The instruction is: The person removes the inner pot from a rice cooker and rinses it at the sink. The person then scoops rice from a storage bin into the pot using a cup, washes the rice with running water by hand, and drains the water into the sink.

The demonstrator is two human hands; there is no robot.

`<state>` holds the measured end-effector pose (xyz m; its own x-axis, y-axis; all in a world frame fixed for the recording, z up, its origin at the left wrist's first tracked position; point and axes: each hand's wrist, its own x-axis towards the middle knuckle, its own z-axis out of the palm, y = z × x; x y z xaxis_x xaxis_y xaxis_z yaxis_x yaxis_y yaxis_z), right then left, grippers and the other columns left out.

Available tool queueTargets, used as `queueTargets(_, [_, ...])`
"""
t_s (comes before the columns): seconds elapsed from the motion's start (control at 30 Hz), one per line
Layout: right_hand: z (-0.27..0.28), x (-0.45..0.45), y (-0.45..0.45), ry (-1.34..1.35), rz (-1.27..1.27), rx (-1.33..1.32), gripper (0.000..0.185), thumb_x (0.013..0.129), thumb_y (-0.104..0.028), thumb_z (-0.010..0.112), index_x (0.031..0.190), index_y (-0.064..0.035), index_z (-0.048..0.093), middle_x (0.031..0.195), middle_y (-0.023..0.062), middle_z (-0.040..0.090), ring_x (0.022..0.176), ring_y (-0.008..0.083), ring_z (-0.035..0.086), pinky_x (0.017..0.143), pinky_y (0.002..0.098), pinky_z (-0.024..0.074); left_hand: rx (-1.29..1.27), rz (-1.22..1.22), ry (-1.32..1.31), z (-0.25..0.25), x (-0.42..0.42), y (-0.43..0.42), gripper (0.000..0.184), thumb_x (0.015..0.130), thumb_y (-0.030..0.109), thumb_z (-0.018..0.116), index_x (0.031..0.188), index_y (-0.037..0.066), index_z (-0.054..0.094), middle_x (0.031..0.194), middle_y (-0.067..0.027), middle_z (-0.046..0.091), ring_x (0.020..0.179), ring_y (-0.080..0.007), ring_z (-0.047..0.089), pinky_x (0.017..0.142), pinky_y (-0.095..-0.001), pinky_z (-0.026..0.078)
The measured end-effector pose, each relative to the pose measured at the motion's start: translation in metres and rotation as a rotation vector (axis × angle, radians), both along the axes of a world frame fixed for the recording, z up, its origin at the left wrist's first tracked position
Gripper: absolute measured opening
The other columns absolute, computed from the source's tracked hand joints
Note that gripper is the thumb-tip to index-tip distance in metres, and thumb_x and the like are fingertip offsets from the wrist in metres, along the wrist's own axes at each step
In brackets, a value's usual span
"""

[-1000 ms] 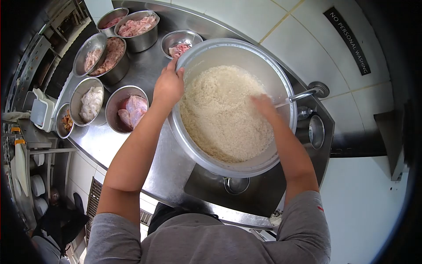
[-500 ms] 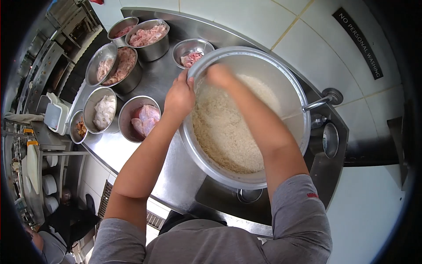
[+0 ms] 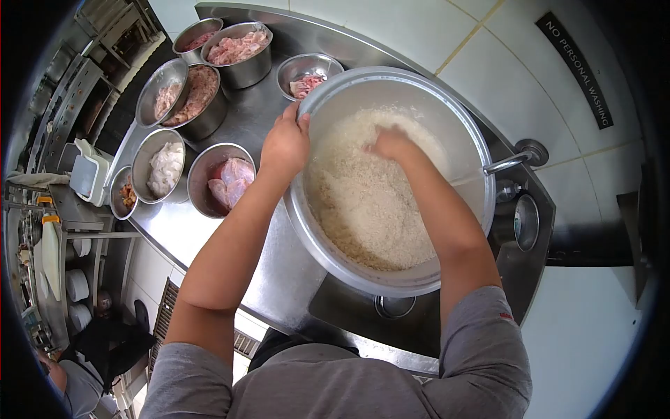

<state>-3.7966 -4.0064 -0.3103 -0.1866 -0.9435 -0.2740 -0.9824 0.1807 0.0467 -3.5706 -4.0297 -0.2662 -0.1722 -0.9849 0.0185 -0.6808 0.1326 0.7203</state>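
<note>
A large metal pot point(image 3: 328, 269) stands over the sink, with wet white rice point(image 3: 377, 223) and cloudy water inside. My left hand point(image 3: 286, 143) is closed around the pot's left rim. Inside the pot, my right hand point(image 3: 392, 143) is over the rice near the upper middle, its fingers apart and a little blurred. Nothing shows in its grasp. The faucet point(image 3: 504, 162) reaches over the pot's right rim, and a thin pale streak runs from it into the pot.
Left of the pot, a steel counter point(image 3: 262, 251) carries several metal containers of raw meat point(image 3: 237, 47), one with pale chicken pieces point(image 3: 232, 183) and one with a white mass point(image 3: 166, 170). A small bowl point(image 3: 309, 64) touches the back. Another person point(image 3: 84, 384) is at lower left.
My right hand has moved from the pot's upper left wall rightward and down toward the middle of the rice. My left hand stays on the rim.
</note>
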Motion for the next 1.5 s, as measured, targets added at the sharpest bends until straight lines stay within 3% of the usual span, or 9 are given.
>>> queueTargets(0.2, [0.040,0.024,0.026,-0.317,0.199,0.758,0.078,0.086,-0.057,0.052,0.137,0.0007,0.041,0.142,0.0202,0.040,0.127,0.0357,0.044,0.103,0.0452,0.0379,0.032,-0.015,0.040,-0.002,0.001,-0.002,0.044,0.097,0.031,0.041,0.131,0.003,0.046,0.120,-0.0266,0.055,0.111,-0.0413,0.054,0.096,-0.0449,0.041])
queueTargets(0.4, [-0.042,-0.142,0.025,-0.055,-0.085,0.417,0.063,0.091,-0.058,0.044,0.115,-0.0025,0.063,0.130,0.0229,0.052,0.114,0.0386,0.054,0.093,0.0503,0.0442,0.035,0.001,0.032,-0.005,0.003,-0.002,0.044,0.097,0.032,0.042,0.129,0.002,0.048,0.118,-0.0270,0.057,0.110,-0.0406,0.054,0.095,-0.0450,0.042])
queueTargets(0.53, [-0.001,-0.099,0.130,-0.587,-0.601,0.633,0.079,0.090,-0.060,0.044,0.141,-0.0003,0.034,0.150,0.0207,0.025,0.133,0.0351,0.036,0.099,0.0473,0.0413,0.053,0.000,0.074,-0.002,0.004,0.001,0.044,0.096,0.033,0.043,0.127,0.002,0.049,0.117,-0.0267,0.057,0.111,-0.0403,0.054,0.094,-0.0453,0.042])
queueTargets(0.73, [0.012,-0.052,0.118,-1.506,-0.856,0.427,0.073,0.090,-0.057,0.050,0.141,-0.0055,0.037,0.143,0.0188,0.038,0.129,0.0340,0.040,0.095,0.0528,0.0406,0.062,0.022,0.064,0.002,0.003,0.003,0.045,0.096,0.033,0.044,0.126,0.001,0.049,0.117,-0.0261,0.058,0.110,-0.0403,0.054,0.094,-0.0451,0.042])
queueTargets(0.87, [0.005,-0.090,0.052,-0.856,-0.613,0.028,0.088,0.084,-0.066,0.052,0.145,-0.0067,0.029,0.143,0.0192,0.037,0.126,0.0343,0.043,0.098,0.0519,0.0400,0.048,0.019,0.005,0.004,0.003,0.002,0.045,0.096,0.034,0.044,0.125,0.000,0.050,0.115,-0.0261,0.058,0.109,-0.0402,0.055,0.094,-0.0448,0.042])
queueTargets(0.93, [-0.041,-0.086,0.022,-1.152,-0.223,0.154,0.091,0.083,-0.065,0.053,0.146,-0.0061,0.025,0.148,0.0226,0.027,0.134,0.0400,0.030,0.109,0.0547,0.0268,0.044,0.012,-0.007,0.003,0.001,0.002,0.045,0.096,0.034,0.044,0.125,0.000,0.050,0.115,-0.0262,0.058,0.109,-0.0400,0.055,0.094,-0.0448,0.042])
queueTargets(1.07, [0.021,0.053,0.055,-0.267,0.037,0.263,0.083,0.078,-0.053,0.067,0.142,-0.0109,0.037,0.156,0.0137,0.006,0.138,0.0433,0.021,0.113,0.0506,0.0198,0.034,0.011,-0.017,-0.003,0.003,-0.001,0.046,0.096,0.035,0.044,0.124,-0.001,0.051,0.115,-0.0266,0.058,0.109,-0.0400,0.055,0.094,-0.0449,0.042])
queueTargets(1.27, [0.013,0.044,0.140,-0.207,0.476,0.276,0.066,0.067,-0.023,0.079,0.129,-0.0151,0.056,0.145,0.0164,0.034,0.128,0.0413,0.039,0.108,0.0473,0.0357,0.018,0.024,-0.008,-0.002,0.002,0.002,0.046,0.095,0.035,0.045,0.123,-0.001,0.051,0.115,-0.0267,0.058,0.109,-0.0405,0.055,0.094,-0.0451,0.042])
queueTargets(1.5, [-0.037,-0.111,0.119,-0.215,-0.051,-0.198,0.035,0.073,-0.011,0.064,0.106,-0.0029,0.061,0.106,0.0214,0.062,0.100,0.0360,0.059,0.087,0.0419,0.0473,0.016,0.030,-0.028,-0.001,0.003,0.002,0.046,0.094,0.036,0.046,0.122,0.000,0.052,0.112,-0.0263,0.059,0.106,-0.0411,0.056,0.092,-0.0461,0.044])
